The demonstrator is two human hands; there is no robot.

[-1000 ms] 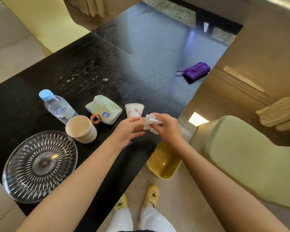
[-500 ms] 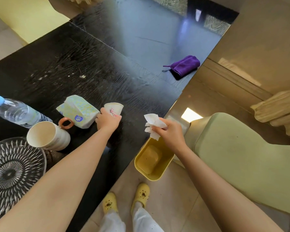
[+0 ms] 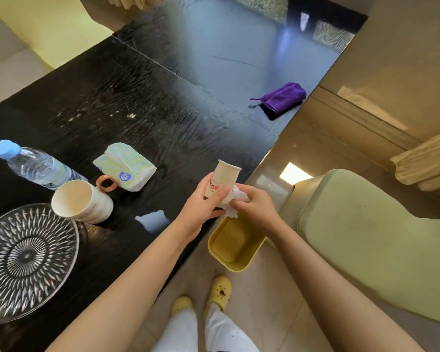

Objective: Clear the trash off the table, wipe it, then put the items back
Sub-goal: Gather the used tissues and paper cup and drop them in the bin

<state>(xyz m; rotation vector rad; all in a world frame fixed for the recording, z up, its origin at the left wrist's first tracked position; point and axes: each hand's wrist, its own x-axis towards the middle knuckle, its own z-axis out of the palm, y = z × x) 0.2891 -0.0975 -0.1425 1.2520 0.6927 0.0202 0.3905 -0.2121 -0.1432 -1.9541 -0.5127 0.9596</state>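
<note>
The left hand is wrapped around a small paper cup with a pink drawing. The right hand squeezes a crumpled white tissue against the cup's bottom, right over a smooth yellow bin on the floor. The desk is black, rough wood. On it sit a ribbed mug, a soft tissue pack, a clear bottle and a folded purple cloth. The bumpy glass plate is cut off at the left edge.
</note>
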